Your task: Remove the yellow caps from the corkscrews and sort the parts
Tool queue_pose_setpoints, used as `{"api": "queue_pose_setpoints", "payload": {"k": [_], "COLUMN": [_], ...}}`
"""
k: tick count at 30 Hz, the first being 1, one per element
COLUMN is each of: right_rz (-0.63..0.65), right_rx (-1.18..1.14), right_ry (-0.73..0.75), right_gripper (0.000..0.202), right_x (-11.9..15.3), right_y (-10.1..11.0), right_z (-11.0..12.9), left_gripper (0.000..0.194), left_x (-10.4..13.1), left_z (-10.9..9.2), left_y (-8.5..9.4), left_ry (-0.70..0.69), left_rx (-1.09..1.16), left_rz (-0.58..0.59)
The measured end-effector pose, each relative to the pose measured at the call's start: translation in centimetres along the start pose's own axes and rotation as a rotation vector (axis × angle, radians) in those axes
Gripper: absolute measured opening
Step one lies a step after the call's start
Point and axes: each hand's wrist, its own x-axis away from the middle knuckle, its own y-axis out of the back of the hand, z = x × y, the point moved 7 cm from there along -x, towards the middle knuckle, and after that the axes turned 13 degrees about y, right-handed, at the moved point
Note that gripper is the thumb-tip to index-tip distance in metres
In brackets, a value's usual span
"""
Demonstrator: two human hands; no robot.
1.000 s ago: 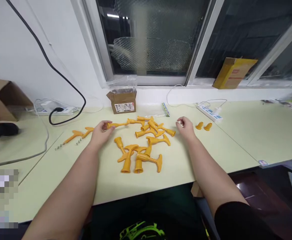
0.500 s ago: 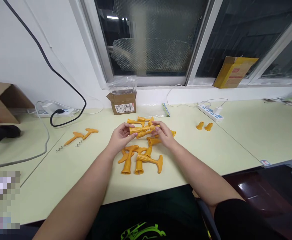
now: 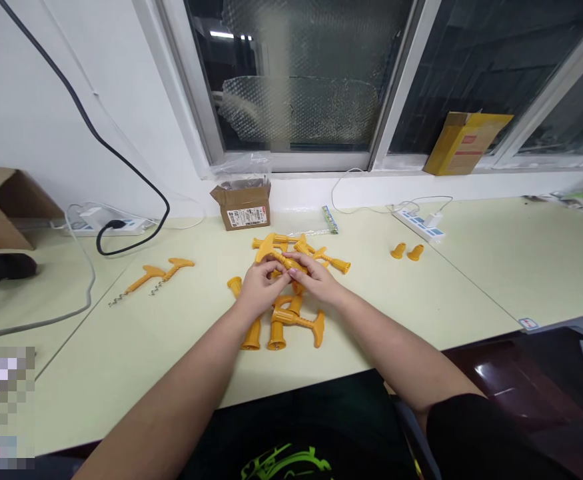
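Both hands meet over a pile of orange corkscrews (image 3: 301, 319) on the pale table. Between them is one orange corkscrew (image 3: 265, 249), its T-shaped handle pointing up and left. My left hand (image 3: 262, 285) has its fingers closed on it from the left. My right hand (image 3: 317, 277) grips its barrel from the right. Several other corkscrews lie behind and in front of the hands. Two corkscrews with bare metal spirals (image 3: 144, 279) lie apart on the left. Two loose orange sleeves (image 3: 415, 253) stand on the right.
A small open cardboard box (image 3: 248, 208) and a clear plastic bag (image 3: 304, 221) are at the back by the window. Power strips (image 3: 420, 225) lie along the wall. A black cable hangs at the left near a larger cardboard box (image 3: 1, 207). A yellow carton (image 3: 466, 143) leans on the sill.
My hands have come closer together and slightly nearer me. The held corkscrew has turned, its handle now at upper left. An orange piece now lies left of my left hand.
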Motion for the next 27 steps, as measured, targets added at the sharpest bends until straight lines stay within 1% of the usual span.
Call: {"api": "queue_pose_setpoints", "payload": {"k": [2,4,5,6,7,8,9,10,11,12,13,14,15,17,19,21,22,23,24,27], "right_rz": [-0.066,-0.158,-0.187,-0.191,-0.166,-0.12,-0.066,-0.014,0.027,0.054,0.066,0.069,0.07,0.081,0.087,0.054,0.009,-0.054,-0.128,-0.349], "right_rx": [-0.063,-0.152,-0.206,-0.265,-0.321,-0.367,-0.399,-0.413,-0.413,-0.4,-0.372,-0.319,-0.236,0.024,0.32,0.551,0.641,0.723,0.799,0.961], "right_ry": [-0.06,-0.141,-0.191,-0.254,-0.328,-0.405,-0.472,-0.523,-0.551,-0.553,-0.528,-0.478,-0.404,-0.197,0.046,0.224,0.265,0.272,0.247,0.065], "right_gripper": [0.051,0.049,0.047,0.045,0.042,0.04,0.038,0.037,0.037,0.037,0.037,0.037,0.036,0.033,0.025,0.016,0.013,0.012,0.013,0.027], "right_x": [0.0,0.0,0.1,0.2,0.4,0.7,1.0,1.3,1.5,1.7,1.7,1.6,1.3,0.7,0.2,0.0,0.0,0.0,0.1,1.1], "right_y": [0.7,2.0,2.6,3.0,3.2,3.2,3.0,2.9,2.8,2.7,2.7,2.7,2.9,3.4,3.9,4.9,5.8,6.9,8.4,13.5], "right_z": [-0.3,-0.8,-1.2,-1.6,-2.0,-2.3,-2.5,-2.6,-2.7,-2.6,-2.4,-2.2,-1.8,-0.5,1.4,2.9,3.3,3.5,3.5,2.8], "left_gripper": [0.024,0.028,0.035,0.047,0.06,0.069,0.069,0.062,0.05,0.039,0.033,0.033,0.037,0.045,0.046,0.037,0.033,0.031,0.03,0.028], "left_x": [-0.3,-0.7,-0.9,-1.1,-1.2,-1.2,-1.0,-0.9,-0.7,-0.6,-0.6,-0.7,-0.9,-1.4,-1.9,-2.4,-2.6,-2.8,-3.0,-3.2], "left_z": [0.4,1.3,1.7,1.9,1.9,1.7,1.3,0.9,0.7,0.6,0.7,1.0,1.5,2.9,4.5,6.2,6.9,7.6,8.2,9.9], "left_y": [0.8,2.1,2.7,3.2,3.5,3.6,3.4,3.2,2.9,2.6,2.5,2.3,2.2,2.1,2.9,4.6,5.8,7.0,8.4,12.6], "left_ry": [-0.001,0.043,0.058,0.052,0.025,-0.019,-0.072,-0.113,-0.131,-0.123,-0.089,-0.031,0.046,0.224,0.402,0.529,0.567,0.589,0.6,0.575], "left_rx": [-0.031,0.02,0.066,0.111,0.144,0.158,0.153,0.142,0.134,0.142,0.168,0.211,0.266,0.394,0.523,0.637,0.679,0.705,0.715,0.676], "left_rz": [-0.062,-0.128,-0.147,-0.142,-0.108,-0.051,0.022,0.094,0.153,0.183,0.189,0.181,0.168,0.12,0.035,-0.09,-0.147,-0.196,-0.24,-0.41]}}
